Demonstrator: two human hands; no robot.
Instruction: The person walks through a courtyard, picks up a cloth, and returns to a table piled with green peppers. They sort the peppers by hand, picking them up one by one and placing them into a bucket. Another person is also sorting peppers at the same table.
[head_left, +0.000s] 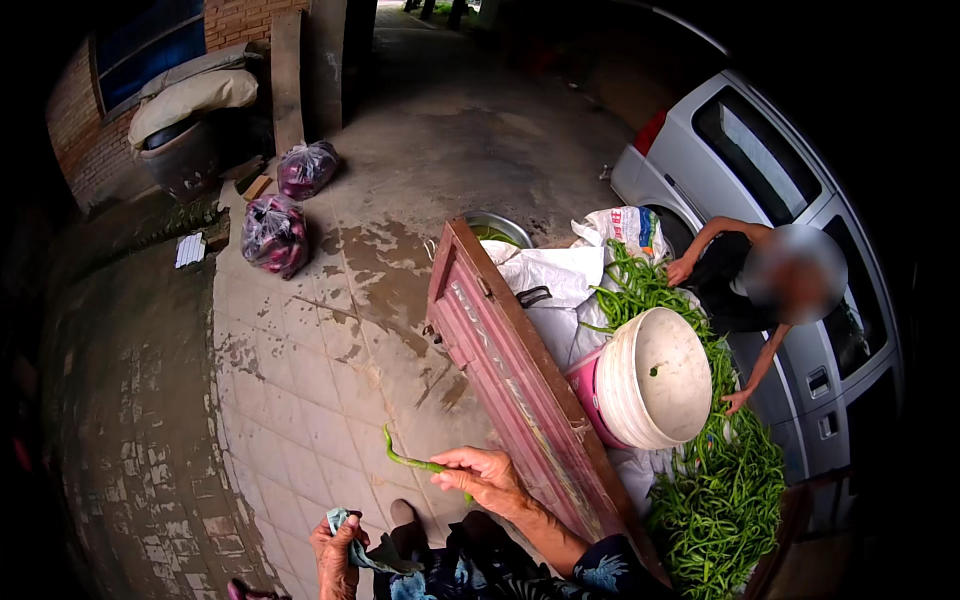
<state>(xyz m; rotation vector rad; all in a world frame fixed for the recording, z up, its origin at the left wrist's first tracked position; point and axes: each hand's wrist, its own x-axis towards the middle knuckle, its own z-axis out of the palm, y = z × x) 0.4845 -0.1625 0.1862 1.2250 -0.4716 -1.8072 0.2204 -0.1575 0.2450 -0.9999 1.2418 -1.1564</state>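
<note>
A curved green chili pepper (409, 459) is pinched between the thumb and fingers of my right hand (480, 478), out in front of my body. My left hand (337, 551), lower and to the left, grips a crumpled light-blue cloth (360, 553). On my right, a heap of long green peppers (716, 495) lies on white sheeting (574, 277) in a cart bed with a pink metal side panel (517, 405). Among the peppers stands a white plastic bucket (619, 382), which looks set in a pink one (585, 386); a small green bit lies inside it.
Across the cart another person (739, 277) has both hands at the peppers, beside a silver van (787, 187). A metal basin (517, 231) sits beyond the panel. Two plastic bags of purple produce (276, 238) (306, 171) rest on the paving, near a large pot (180, 161).
</note>
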